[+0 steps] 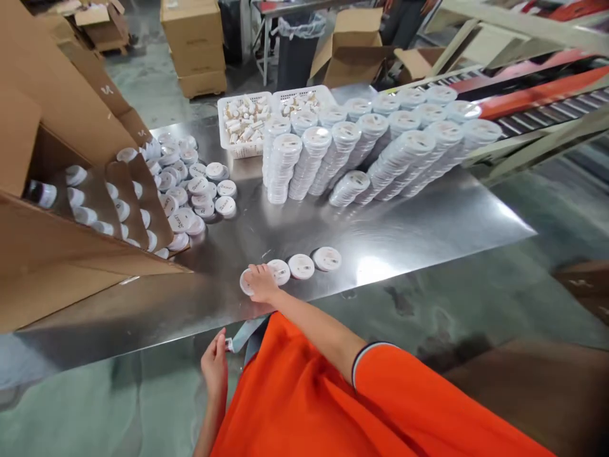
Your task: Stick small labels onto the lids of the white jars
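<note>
My right hand (261, 284) rests with its fingers bent over a flat white lid (245, 283), leftmost in a short row on the steel table. Beside it lie another white lid (280, 271), partly under the hand, and two more to the right, each with a small mark on top. Below the table's front edge, my left hand (215, 366) pinches the end of a pale strip of labels (243, 334), which runs toward my body. A loose pile of printed white lids (202, 197) lies farther left. Tall stacks of similar lids (347, 143) stand at the back right.
A large open carton (95, 260) with cardboard dividers and white-topped items takes up the table's left side. Two white baskets (245, 151) of small white pieces stand behind. Past the table (404, 235) are a roller conveyor (552, 114), a bin (297, 60), cartons and a person.
</note>
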Tool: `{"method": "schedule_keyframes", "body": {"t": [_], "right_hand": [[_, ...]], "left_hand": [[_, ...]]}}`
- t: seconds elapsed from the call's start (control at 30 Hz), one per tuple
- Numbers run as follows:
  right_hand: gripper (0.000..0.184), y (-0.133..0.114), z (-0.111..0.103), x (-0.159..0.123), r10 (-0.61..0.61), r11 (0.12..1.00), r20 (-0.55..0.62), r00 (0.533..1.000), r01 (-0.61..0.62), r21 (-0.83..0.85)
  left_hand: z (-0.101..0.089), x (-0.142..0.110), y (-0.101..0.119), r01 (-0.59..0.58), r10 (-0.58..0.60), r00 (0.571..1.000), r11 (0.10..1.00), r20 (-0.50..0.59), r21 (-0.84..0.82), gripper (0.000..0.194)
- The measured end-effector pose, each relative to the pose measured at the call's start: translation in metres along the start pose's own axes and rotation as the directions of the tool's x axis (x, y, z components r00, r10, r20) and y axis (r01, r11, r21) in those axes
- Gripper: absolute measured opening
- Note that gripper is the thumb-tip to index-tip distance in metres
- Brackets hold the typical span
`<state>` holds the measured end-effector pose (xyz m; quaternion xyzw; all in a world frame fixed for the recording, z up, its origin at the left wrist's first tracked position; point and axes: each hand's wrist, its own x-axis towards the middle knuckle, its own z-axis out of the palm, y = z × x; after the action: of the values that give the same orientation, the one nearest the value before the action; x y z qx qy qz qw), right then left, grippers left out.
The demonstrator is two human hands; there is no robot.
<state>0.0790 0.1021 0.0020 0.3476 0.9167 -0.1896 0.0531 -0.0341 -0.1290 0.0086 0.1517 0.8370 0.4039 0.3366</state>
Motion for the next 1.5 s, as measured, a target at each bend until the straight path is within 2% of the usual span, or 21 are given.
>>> {"method": "schedule_keyframes", "body": {"t": [0.1, 0.2, 0.27, 0.37, 0.47, 0.57, 0.63, 0.77, 0.83, 0.9, 1.0, 1.07, 1.13, 1.2, 1.27, 1.33, 1.43, 1.5], "right_hand": [[0.058, 0.009, -0.013, -0.009, -0.001, 0.999, -0.074, 0.997, 0.005, 0.053], [0.059, 0.033, -0.025, -0.027, 0.112, 0.991, -0.162, 0.98, -0.099, 0.086], [0.061, 0.05, -0.029, -0.035, 0.16, 0.984, -0.135, 0.978, -0.148, 0.095], [0.066, 0.063, -0.032, -0.039, 0.134, 0.986, -0.058, 0.989, -0.127, 0.109], [0.072, 0.075, -0.038, -0.044, 0.178, 0.972, -0.133, 0.975, -0.153, 0.176], [0.047, 0.102, -0.043, -0.06, 0.278, 0.939, -0.225, 0.934, -0.215, 0.268], [0.035, 0.127, -0.04, -0.073, 0.302, 0.932, -0.201, 0.932, -0.245, 0.266], [0.054, 0.158, -0.018, -0.086, 0.241, 0.959, -0.094, 0.966, -0.222, 0.176], [0.056, 0.162, -0.008, -0.089, 0.247, 0.956, -0.13, 0.96, -0.219, 0.193], [0.051, 0.166, -0.004, -0.095, 0.295, 0.941, -0.239, 0.925, -0.238, 0.24], [0.051, 0.183, -0.005, -0.11, 0.429, 0.896, -0.397, 0.812, -0.326, 0.3], [0.053, 0.202, -0.004, -0.119, 0.529, 0.842, -0.373, 0.763, -0.416, 0.344], [0.052, 0.22, 0.0, -0.124, 0.584, 0.795, -0.285, 0.76, -0.465, 0.389], [0.048, 0.231, 0.004, -0.125, 0.586, 0.778, -0.243, 0.773, -0.452, 0.437], [0.043, 0.231, 0.005, -0.124, 0.582, 0.768, -0.264, 0.769, -0.415, 0.487], [0.039, 0.22, -0.001, -0.122, 0.581, 0.757, -0.313, 0.751, -0.358, 0.546], [0.038, 0.181, -0.019, -0.111, 0.499, 0.772, -0.426, 0.755, -0.164, 0.614], [0.041, 0.149, -0.03, -0.097, 0.369, 0.79, -0.483, 0.794, 0.006, 0.613]], "left_hand": [[0.008, -0.001, 0.009, -0.012, 0.012, 1.0, 0.999, 0.027, 0.03, 0.078], [0.015, -0.005, 0.012, 0.007, -0.009, 0.999, 0.998, 0.032, 0.06, 0.09], [0.02, -0.007, 0.014, 0.032, -0.036, 0.998, 0.996, 0.045, 0.081, 0.095], [0.029, -0.007, 0.021, 0.045, -0.057, 0.993, 0.993, 0.107, 0.107, 0.094], [0.039, -0.006, 0.028, 0.029, -0.044, 0.989, 0.994, 0.139, 0.105, 0.085], [0.046, -0.006, 0.036, 0.007, -0.018, 0.994, 0.995, 0.111, 0.1, 0.075], [0.051, -0.006, 0.04, -0.002, -0.009, 0.994, 0.995, 0.112, 0.101, 0.069], [0.062, -0.004, 0.055, -0.009, -0.007, 0.988, 0.995, 0.151, 0.104, 0.061], [0.07, -0.002, 0.063, -0.018, 0.003, 0.988, 0.995, 0.157, 0.094, 0.06], [0.078, 0.0, 0.071, -0.031, 0.018, 0.987, 0.997, 0.159, 0.075, 0.061], [0.088, 0.002, 0.077, -0.035, 0.025, 0.987, 0.998, 0.159, 0.055, 0.067], [0.095, 0.003, 0.077, -0.032, 0.023, 0.986, 0.998, 0.166, 0.051, 0.069], [0.099, 0.003, 0.077, -0.039, 0.025, 0.981, 0.997, 0.191, 0.069, 0.069], [0.102, 0.004, 0.076, -0.053, 0.033, 0.977, 0.994, 0.212, 0.093, 0.066], [0.103, 0.005, 0.077, -0.055, 0.032, 0.974, 0.993, 0.222, 0.1, 0.065], [0.102, 0.007, 0.078, -0.038, 0.017, 0.974, 0.996, 0.227, 0.086, 0.067], [0.1, 0.016, 0.084, -0.019, 0.011, 0.962, 0.999, 0.272, 0.029, 0.069], [0.099, 0.025, 0.088, -0.011, 0.016, 0.946, 1.0, 0.325, -0.017, 0.068]]}}
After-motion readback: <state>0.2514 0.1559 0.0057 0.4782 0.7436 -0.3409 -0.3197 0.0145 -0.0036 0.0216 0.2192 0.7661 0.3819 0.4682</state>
